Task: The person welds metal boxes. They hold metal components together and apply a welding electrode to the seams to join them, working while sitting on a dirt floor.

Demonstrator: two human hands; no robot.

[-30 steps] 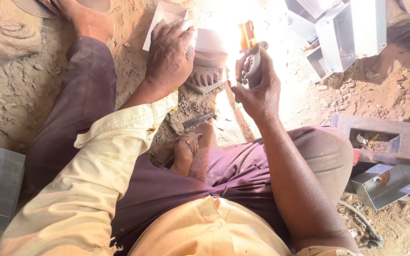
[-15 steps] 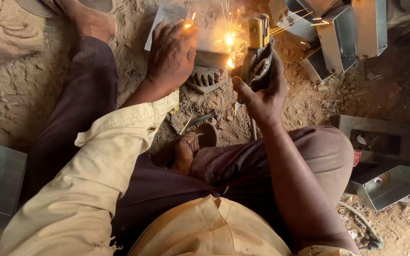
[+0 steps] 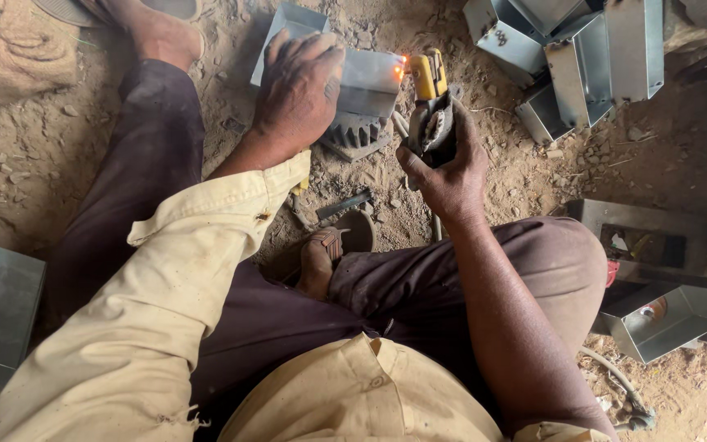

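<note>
Under left hand (image 3: pixel 300 86), shiny grey sheet-metal box (image 3: pixel 366 82), corner glowing orange.

— What sort of place is this?
— A rough metal workshop set on bare dirt ground (image 3: pixel 59 164).
— What shows it?
— Folded sheet-metal boxes (image 3: pixel 566 49) lie piled about, a welding electrode holder (image 3: pixel 429 106) glows against another box (image 3: pixel 353 78), beside a gear wheel (image 3: pixel 353 135).
</note>
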